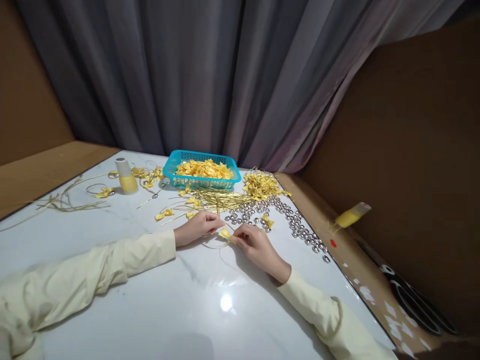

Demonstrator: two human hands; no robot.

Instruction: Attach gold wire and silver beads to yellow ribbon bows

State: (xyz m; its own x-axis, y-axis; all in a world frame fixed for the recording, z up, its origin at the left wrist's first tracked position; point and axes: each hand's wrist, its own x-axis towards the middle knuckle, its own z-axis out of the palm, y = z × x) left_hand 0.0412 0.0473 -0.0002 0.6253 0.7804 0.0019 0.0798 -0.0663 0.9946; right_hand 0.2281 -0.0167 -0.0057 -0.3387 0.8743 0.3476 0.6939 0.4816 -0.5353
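Note:
My left hand [201, 225] is closed in a pinch, its fingertips on the end of a thin gold cord [229, 226] that runs toward my right hand. My right hand [258, 247] pinches a small yellow ribbon bow [224, 233] at its right side. Beneath the bow, a thin loop [215, 246] curves above the white tabletop. Just beyond my hands lie a bundle of gold cords [221, 199] and loose silver beads [247, 212]. One yellow bow [267, 221] rests among the beads.
A blue plastic basket [170, 175] of yellow bows stands at the back, with a bow pile [260, 185] to its right. A yellow-filled bottle [127, 177] stands at left; another bottle [352, 215] lies on the right-hand ledge near black-handled scissors [412, 305]. Loose cords [63, 202] lie far left.

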